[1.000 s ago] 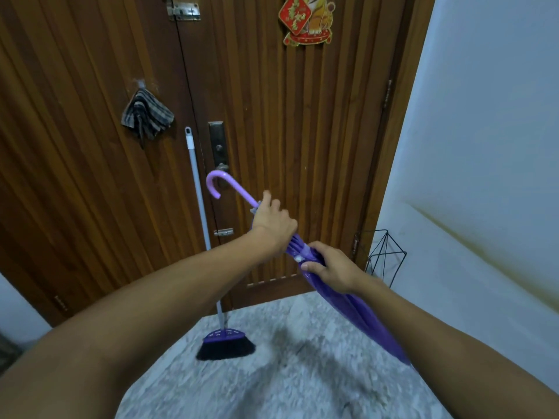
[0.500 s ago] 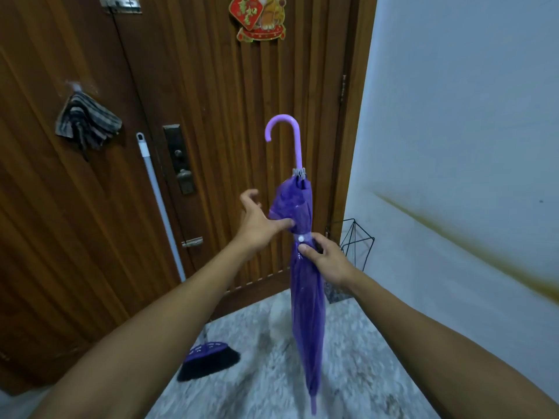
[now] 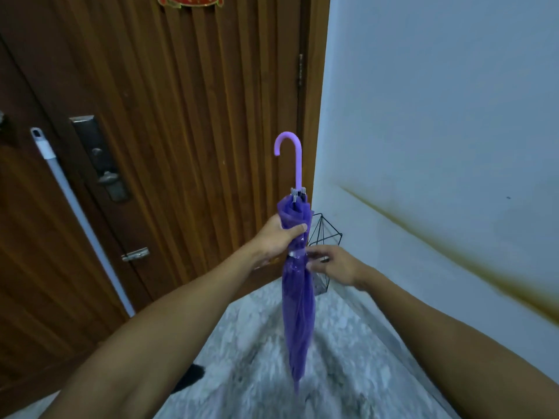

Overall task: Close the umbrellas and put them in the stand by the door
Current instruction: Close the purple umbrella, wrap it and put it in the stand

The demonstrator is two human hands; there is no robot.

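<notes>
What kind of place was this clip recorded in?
Most likely a home entryway, indoors. A ribbed wooden door with a metal lock fills the left side, a black wire stand sits in the corner by a pale wall, and the floor is speckled stone.

A ribbed wooden door point(image 3: 187, 122) fills the left, a dark lock plate point(image 3: 99, 155) with its lever on it and a small metal latch point(image 3: 135, 254) lower down. A white pole point(image 3: 81, 219) leans across it. Red decoration point(image 3: 190, 0) peeks in up top. Pale wall point(image 3: 438, 101) right, brownish streak point(image 3: 453, 252) slanting across. Speckled floor point(image 3: 251, 343) below.
</notes>
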